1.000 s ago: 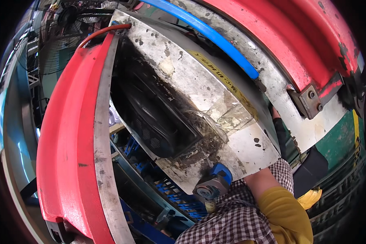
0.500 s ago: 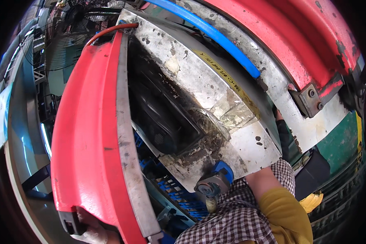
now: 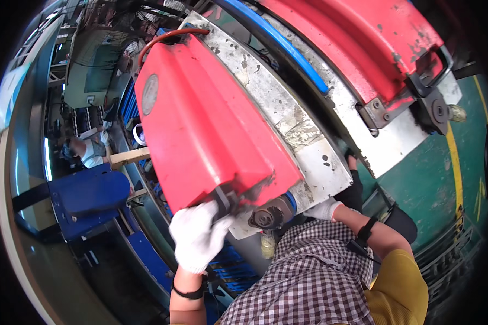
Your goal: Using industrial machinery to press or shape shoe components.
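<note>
My left hand, in a white knitted glove, is closed round the black handle at the near end of a red moulded lid. The lid lies tilted over the worn white metal top of a machine and hides the dark recess in it. My right hand, also gloved, is at the near edge of the metal top, low and close to my checked apron; its fingers are partly hidden. Between my hands, a round dark latch fitting with a wrapped knob sits at the near edge.
A second red lid with a black handle rests on the neighbouring metal top, right. A blue strip runs between the machines. A seated co-worker is at far left, near a blue panel. Green floor shows right.
The red lid has swung down from standing open, covering the dark recess. My left hand has come with it, still at its handle end. My right hand now shows at the edge.
</note>
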Available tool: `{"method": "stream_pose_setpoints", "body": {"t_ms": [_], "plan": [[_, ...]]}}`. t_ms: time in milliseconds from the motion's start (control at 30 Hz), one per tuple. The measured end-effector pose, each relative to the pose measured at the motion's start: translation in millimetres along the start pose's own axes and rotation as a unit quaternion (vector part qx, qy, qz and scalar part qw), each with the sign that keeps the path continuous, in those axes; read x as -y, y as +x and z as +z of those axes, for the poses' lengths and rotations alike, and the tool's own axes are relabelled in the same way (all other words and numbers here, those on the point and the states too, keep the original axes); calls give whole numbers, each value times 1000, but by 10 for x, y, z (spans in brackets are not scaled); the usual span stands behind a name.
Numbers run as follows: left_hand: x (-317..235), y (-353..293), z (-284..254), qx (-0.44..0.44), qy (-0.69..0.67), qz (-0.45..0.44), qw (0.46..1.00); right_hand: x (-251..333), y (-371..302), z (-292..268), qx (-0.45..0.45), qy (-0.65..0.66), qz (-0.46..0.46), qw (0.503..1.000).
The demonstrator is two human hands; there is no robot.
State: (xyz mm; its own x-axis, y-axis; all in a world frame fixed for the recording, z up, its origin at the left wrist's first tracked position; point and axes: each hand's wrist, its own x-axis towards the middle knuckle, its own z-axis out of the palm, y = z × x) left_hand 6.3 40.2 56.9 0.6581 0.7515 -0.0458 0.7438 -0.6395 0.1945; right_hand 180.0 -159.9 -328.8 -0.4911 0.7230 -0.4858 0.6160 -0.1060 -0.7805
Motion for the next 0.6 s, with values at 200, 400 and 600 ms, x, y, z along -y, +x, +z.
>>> {"method": "stream_pose_setpoints", "body": {"t_ms": [200, 400, 600], "plan": [[-38, -152, 683, -96, 23, -4, 995, 996, -380, -567, 194, 478, -27, 856], [-56, -173, 725, -133, 24, -2, 991, 1481, -366, -531, 290, 679, -57, 672], [-61, -212, 756, -124, 28, -4, 992, 1589, -750, -587, 262, 777, -30, 571]]}}
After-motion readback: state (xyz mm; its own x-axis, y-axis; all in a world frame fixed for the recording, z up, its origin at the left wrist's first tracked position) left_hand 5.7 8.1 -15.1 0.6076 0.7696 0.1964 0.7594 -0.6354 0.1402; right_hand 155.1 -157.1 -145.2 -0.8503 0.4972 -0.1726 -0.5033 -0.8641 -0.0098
